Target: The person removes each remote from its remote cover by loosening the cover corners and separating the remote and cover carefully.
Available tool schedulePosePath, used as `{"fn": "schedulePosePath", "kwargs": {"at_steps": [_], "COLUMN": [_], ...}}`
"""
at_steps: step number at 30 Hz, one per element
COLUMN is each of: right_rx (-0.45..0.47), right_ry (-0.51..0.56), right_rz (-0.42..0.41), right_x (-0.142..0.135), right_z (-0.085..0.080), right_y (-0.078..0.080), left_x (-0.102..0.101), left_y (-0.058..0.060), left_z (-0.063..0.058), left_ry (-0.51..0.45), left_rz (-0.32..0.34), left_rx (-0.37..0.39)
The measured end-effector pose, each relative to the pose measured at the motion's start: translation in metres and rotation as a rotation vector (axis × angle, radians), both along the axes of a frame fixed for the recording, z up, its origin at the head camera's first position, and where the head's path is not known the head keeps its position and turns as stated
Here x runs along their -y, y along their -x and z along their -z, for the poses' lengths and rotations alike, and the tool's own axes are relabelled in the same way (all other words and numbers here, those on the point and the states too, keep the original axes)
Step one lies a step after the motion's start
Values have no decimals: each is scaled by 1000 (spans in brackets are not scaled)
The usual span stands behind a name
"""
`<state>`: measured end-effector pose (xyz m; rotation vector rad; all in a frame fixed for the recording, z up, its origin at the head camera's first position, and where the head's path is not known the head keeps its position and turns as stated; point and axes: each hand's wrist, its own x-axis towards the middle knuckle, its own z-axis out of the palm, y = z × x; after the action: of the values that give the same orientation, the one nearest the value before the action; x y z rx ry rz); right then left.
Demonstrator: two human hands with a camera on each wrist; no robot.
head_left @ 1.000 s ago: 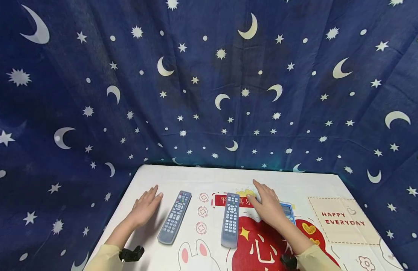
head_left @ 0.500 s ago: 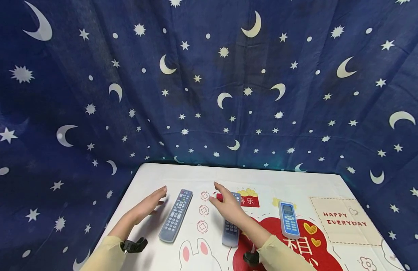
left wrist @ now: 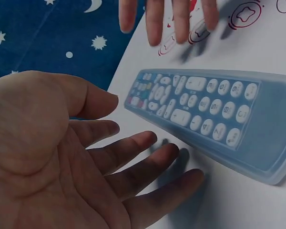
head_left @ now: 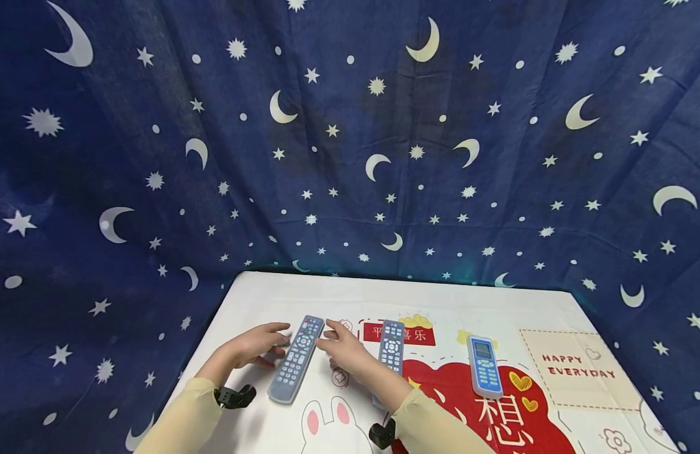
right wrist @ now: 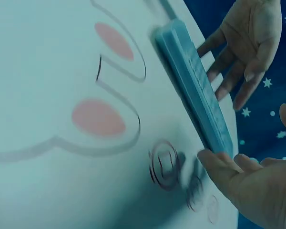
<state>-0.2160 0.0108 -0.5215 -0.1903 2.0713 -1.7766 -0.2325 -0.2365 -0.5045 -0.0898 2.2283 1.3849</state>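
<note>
A grey remote control [head_left: 296,362] in a clear sleeve lies on the left part of the table, buttons up. My left hand [head_left: 259,345] is at its left side, fingers loosely bent. In the left wrist view, a gap shows between those fingers [left wrist: 143,167] and the remote's edge. On the other side is my right hand [head_left: 350,354], its fingertips right at the remote's upper right edge. The right wrist view shows the right hand [right wrist: 257,186] close to the remote's far end. Neither hand grips anything.
A second grey remote [head_left: 391,347] lies mid-table, partly hidden by my right forearm. Farther right is a smaller blue-and-white remote [head_left: 485,369]. A printed white cloth [head_left: 441,299] covers the table. Behind it hangs a dark blue curtain [head_left: 350,139] with moons and stars.
My right hand has swept left from beside the blue remote, past the middle one, to the left remote. My left hand has moved slightly right, towards the same remote.
</note>
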Motion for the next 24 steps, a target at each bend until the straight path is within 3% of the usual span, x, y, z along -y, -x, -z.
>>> {"fn": "schedulePosePath", "kwargs": {"at_steps": [4,8,19,24], "right_rx": [134,206,206,215], "right_ry": [122,157,93,142], "right_rz": [23,46,99,122], "right_x": [11,19,34,37], "right_z": [8,15,24,24], "right_y": [0,1,6,6], "left_x": [-3,-5,-9,-13], "left_y": [2,4,11,10], "left_z": [3,7,22,24], "left_ry": [-9,-17,27,29], "left_rz": [0,19,35,29], "left_rx": [22,40,-3,-30]}}
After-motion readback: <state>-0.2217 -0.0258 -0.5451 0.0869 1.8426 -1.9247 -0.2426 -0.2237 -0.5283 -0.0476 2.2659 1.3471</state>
